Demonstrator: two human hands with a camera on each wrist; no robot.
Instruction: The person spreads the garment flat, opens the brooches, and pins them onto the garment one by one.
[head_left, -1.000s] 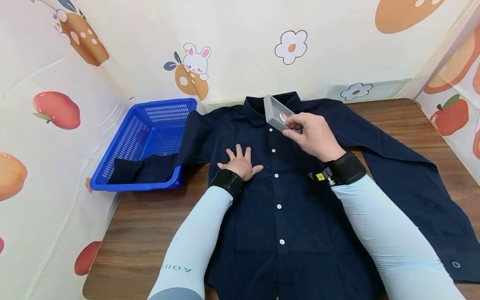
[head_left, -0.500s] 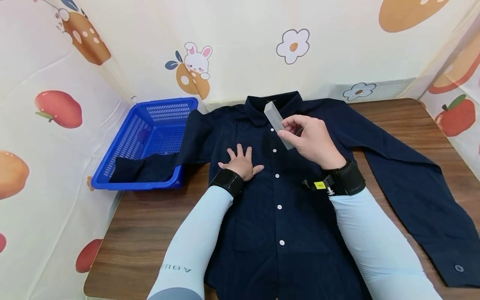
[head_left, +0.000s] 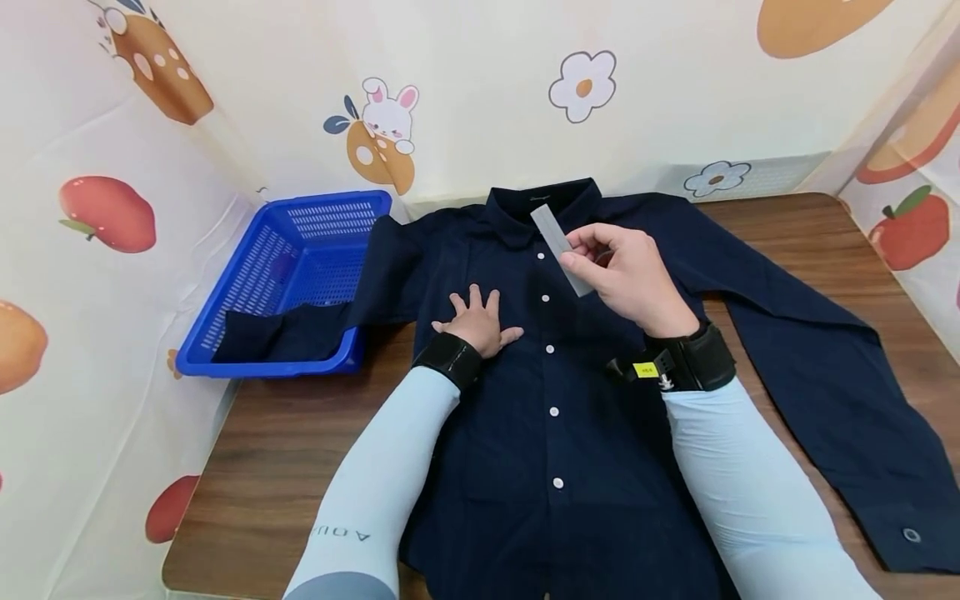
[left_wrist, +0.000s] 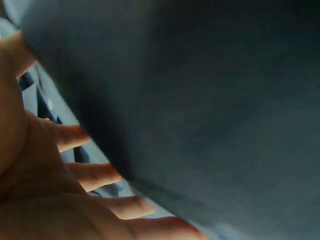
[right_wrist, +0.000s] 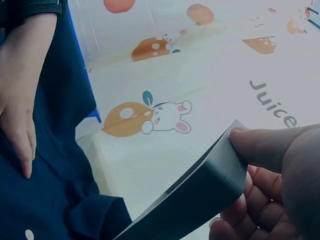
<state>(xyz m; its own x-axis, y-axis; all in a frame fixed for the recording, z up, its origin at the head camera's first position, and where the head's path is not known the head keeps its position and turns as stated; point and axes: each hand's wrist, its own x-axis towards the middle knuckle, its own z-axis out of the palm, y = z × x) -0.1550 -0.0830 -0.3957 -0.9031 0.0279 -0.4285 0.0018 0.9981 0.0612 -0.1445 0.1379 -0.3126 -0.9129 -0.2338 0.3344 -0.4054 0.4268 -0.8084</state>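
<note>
A dark navy button-up shirt lies spread on the table in the head view, collar at the far side. My left hand presses flat on its chest, fingers spread, to the left of the button line. Over the upper buttons, my right hand pinches a grey shallow box-like thing between thumb and fingers. Its narrow side faces the head camera, tilted, with the upper end near the collar. The right wrist view shows the grey piece's corner under the thumb. Dark cloth fills most of the left wrist view.
A blue plastic basket stands at the left, with the end of one shirt sleeve lying in it. The other sleeve stretches right over the brown wooden table. A printed sheet hangs close behind the table.
My right hand has turned the grey box-like thing, so its open face with a red-and-white mark no longer shows and its narrow side does. My left hand has stayed on the shirt.
</note>
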